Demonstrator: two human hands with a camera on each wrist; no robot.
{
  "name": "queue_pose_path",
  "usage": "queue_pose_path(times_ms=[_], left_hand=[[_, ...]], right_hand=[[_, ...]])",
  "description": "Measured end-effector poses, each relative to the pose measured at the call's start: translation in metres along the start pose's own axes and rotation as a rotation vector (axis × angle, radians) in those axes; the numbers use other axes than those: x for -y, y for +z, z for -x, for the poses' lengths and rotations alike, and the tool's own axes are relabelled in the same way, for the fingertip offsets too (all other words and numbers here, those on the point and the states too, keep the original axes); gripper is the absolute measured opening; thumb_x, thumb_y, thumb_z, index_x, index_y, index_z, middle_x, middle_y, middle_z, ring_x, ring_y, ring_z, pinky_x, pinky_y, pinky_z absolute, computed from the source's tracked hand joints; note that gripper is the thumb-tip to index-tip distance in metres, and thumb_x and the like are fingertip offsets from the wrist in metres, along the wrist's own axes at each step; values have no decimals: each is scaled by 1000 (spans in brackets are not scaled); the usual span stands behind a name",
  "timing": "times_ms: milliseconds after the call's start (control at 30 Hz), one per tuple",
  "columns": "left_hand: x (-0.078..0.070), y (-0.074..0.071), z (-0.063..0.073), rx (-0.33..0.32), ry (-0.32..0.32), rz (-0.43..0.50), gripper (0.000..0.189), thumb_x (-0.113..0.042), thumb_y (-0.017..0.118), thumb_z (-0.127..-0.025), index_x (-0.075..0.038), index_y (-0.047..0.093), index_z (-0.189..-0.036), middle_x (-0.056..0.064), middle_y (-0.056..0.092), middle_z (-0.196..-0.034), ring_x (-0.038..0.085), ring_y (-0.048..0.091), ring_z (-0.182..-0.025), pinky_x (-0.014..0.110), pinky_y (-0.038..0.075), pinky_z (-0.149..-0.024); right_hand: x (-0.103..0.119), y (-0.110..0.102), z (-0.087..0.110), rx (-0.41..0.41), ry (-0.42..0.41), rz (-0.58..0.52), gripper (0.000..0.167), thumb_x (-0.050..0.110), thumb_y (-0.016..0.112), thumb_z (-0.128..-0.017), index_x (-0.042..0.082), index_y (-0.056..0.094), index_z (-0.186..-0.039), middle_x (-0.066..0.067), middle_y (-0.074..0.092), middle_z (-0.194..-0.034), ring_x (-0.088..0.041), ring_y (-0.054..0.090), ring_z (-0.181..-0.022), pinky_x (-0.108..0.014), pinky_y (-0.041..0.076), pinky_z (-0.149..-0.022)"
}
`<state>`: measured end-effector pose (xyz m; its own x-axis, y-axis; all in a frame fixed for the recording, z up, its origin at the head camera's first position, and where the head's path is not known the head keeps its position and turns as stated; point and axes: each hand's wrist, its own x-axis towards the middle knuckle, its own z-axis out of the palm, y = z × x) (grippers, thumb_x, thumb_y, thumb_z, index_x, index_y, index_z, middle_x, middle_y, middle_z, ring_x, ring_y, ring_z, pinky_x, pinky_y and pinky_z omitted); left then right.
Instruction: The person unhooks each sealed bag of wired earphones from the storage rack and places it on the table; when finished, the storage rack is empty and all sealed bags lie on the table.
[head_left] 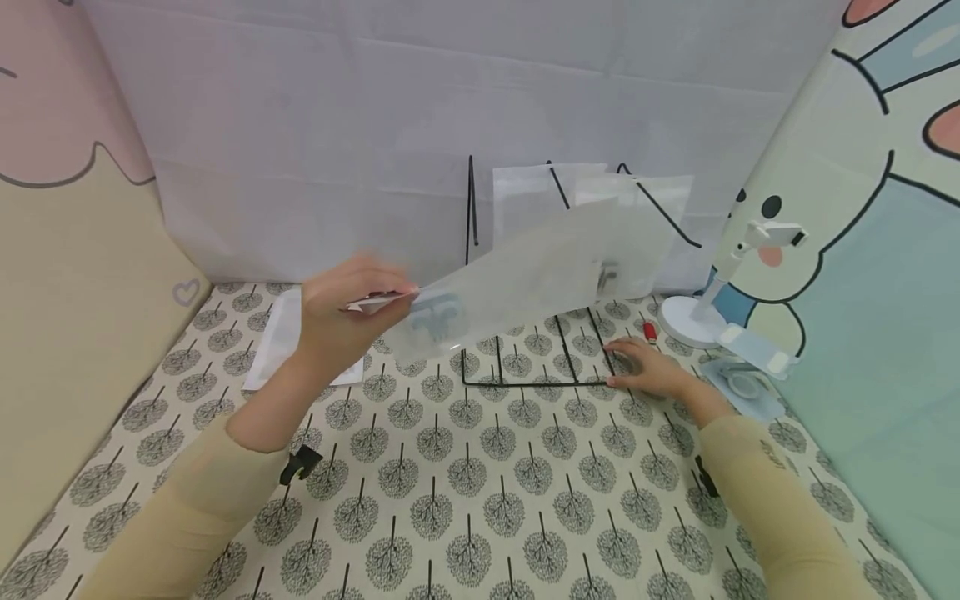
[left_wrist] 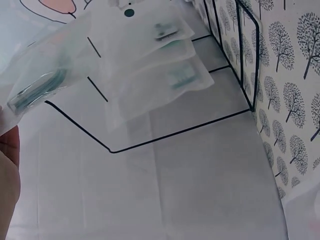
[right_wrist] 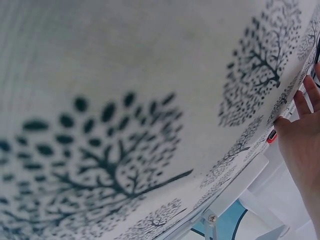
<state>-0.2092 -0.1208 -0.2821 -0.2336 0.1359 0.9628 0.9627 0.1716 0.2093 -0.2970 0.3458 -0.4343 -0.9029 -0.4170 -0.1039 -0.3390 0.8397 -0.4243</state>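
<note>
At the back of the tree-print cloth (head_left: 450, 483), a translucent bag (head_left: 510, 283) slants up to the right above a wire rack (head_left: 525, 385), in front of the other bags (head_left: 663, 221) standing there. To seat it well, we would level the bag, line its lower edge up with a free slot and lower it gently, keeping its loose far corner off the wire and those bags; the rack looks light, so we judge a steadying touch worthwhile.

The left hand (head_left: 345, 304), raised with the wrist bent inward, pinches the bag's left end between thumb and fingers. The right hand (head_left: 645, 371) lies low at the rack's near right corner, fingers relaxed and thumb apart, gripping nothing that we can see; how firmly it presses the wire, we cannot tell.
</note>
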Motion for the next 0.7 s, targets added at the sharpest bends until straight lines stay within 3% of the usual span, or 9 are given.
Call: queue_pose_path(times_ms=[167, 367, 467, 567, 700], left_hand=[[-5, -9, 9, 4, -82, -2, 3, 1, 73, -76, 1, 71, -79, 13, 71, -80, 8, 66, -75, 15, 53, -64], [-11, -20, 24, 9, -190, -64, 14, 10, 75, -68, -1, 71, -76, 8, 72, -77, 0, 63, -67, 13, 52, -64], [-13, -24, 34, -9, -277, -77, 18, 13, 76, -65, 0, 71, -76, 6, 72, -76, -1, 62, -64, 13, 52, -64], [-19, -29, 44, -39, -438, -115, 18, 11, 79, -65, -2, 73, -76, 1, 73, -76, 0, 63, -64, 12, 46, -50], [-29, -37, 55, -52, -756, -208, 12, -7, 82, -72, -7, 75, -81, -17, 71, -74, 2, 53, -46, 17, 35, -35]], right_hand=[[0, 0, 0, -6, -2, 7, 80, 53, 67, -81, 13, 39, -144, -22, 22, -151, -47, 25, -134, -69, 24, -103], [-2, 1, 0, -7, -14, -4, 77, 51, 67, -82, 12, 39, -143, -22, 23, -151, -47, 25, -135, -68, 26, -102], [-2, 1, 0, -10, -14, -8, 77, 50, 68, -82, 12, 40, -143, -22, 24, -151, -47, 25, -134, -68, 26, -102], [-1, 1, 0, -15, -15, -9, 76, 49, 68, -82, 12, 40, -142, -22, 25, -150, -47, 26, -134, -68, 26, -103], [2, 0, 1, -15, -25, -13, 76, 47, 69, -83, 10, 40, -142, -23, 26, -149, -47, 27, -134, -68, 25, -104]])
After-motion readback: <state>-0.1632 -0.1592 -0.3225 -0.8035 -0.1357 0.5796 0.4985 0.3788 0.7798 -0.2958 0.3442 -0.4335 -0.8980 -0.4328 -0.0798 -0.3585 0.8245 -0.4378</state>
